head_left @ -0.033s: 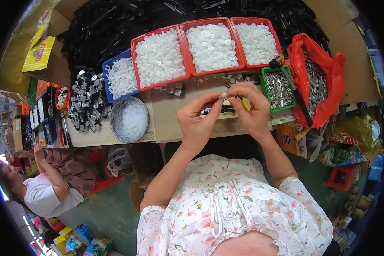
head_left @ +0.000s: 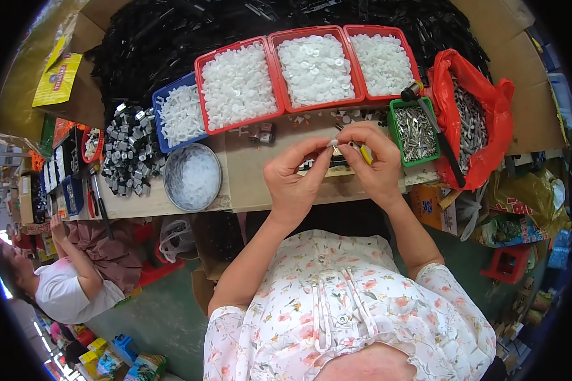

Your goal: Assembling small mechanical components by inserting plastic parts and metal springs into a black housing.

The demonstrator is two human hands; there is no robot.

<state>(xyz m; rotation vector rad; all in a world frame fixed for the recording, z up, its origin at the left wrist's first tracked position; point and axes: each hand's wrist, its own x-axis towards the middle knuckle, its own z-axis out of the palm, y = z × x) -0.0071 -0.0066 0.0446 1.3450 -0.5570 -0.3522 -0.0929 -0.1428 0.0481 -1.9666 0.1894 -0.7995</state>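
Observation:
My left hand is closed in a pinch on a small white plastic piece above the near part of the bench. Close beside it, the fingers of my right hand are bent together, and a small metal end shows at their tips. What else the right hand holds is hidden. A yellow handle shows between its fingers; I cannot tell whether it is held or lies behind. Beneath both hands, partly covered, is a dark part on the bench.
Beyond my hands stand red bins of white plastic pieces and a blue bin. A round metal bowl is at left, near black-and-silver parts. At right are a green bin, hammer and red bag. Another person sits at left.

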